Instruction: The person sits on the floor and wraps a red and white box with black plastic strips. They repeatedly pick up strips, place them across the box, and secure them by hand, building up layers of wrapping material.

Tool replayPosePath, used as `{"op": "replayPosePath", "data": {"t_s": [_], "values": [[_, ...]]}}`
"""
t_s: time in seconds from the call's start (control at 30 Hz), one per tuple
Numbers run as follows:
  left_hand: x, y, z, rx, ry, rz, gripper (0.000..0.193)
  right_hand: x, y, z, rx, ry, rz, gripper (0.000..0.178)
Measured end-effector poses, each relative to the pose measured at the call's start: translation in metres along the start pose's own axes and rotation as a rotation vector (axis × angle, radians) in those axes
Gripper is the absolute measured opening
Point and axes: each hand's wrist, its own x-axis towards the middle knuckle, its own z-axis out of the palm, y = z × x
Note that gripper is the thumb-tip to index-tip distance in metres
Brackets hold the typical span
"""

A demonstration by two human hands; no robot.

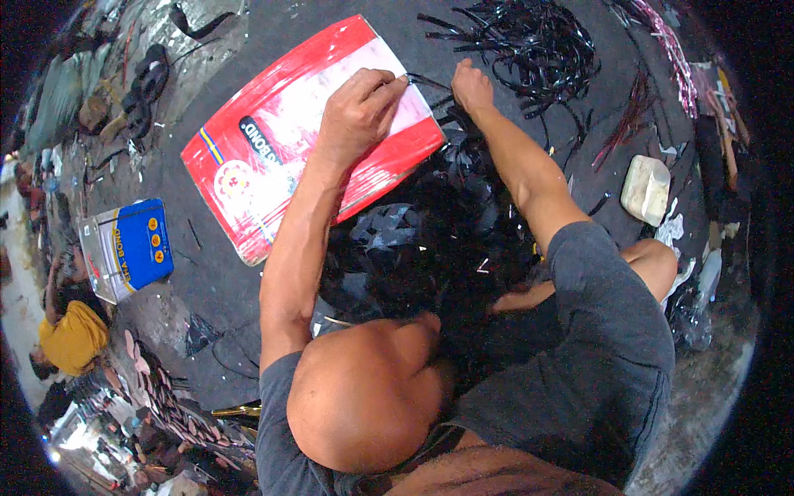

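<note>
A red and white printed rectangular tin or panel (281, 99) lies tilted across the work area. My left hand (360, 112) is over its upper right part, thumb and fingers pinched on the end of a thin black strip (430, 81). The strip runs beyond the panel's right edge towards my right hand (472, 87), which is closed around its other end, as far as I can see. Beyond my right hand lies a tangled heap of shiny black strips (538, 50). Below the panel, between my legs, is a dark pile of black scraps (389, 256).
A blue and white tin (149, 248) stands at the left. Near it is a person in a yellow shirt (74, 337). Flat oval pieces (165, 401) lie at the lower left. A whitish block (645, 190) sits at the right, and pink strands (674, 58) at the upper right.
</note>
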Motion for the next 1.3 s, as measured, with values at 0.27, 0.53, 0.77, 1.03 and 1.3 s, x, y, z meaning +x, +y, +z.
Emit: {"op": "replayPosePath", "data": {"t_s": [0.27, 0.53, 0.77, 1.03, 1.3], "values": [[0.005, 0.008, 0.000, 0.034, -0.029, 0.055, 0.026, 0.007, 0.029, -0.013, -0.035, -0.007, -0.005, 0.028], [0.007, 0.007, 0.000, 0.191, -0.066, 0.150, 0.038, 0.019, 0.077, -0.032, -0.220, -0.018, -0.020, 0.026], [-0.005, 0.010, -0.003, 0.190, -0.061, 0.056, 0.040, 0.079, 0.112, -0.109, 0.674, 0.663, 0.550, 0.039], [0.010, 0.031, 0.006, 0.080, 0.010, -0.048, 0.033, -0.069, 0.082, -0.120, 0.174, -0.264, -0.571, 0.049], [-0.014, 0.150, 0.019, -0.522, -0.216, -0.292, 0.093, -0.181, 0.001, -0.227, 0.254, -0.843, -0.457, 0.027]]}}
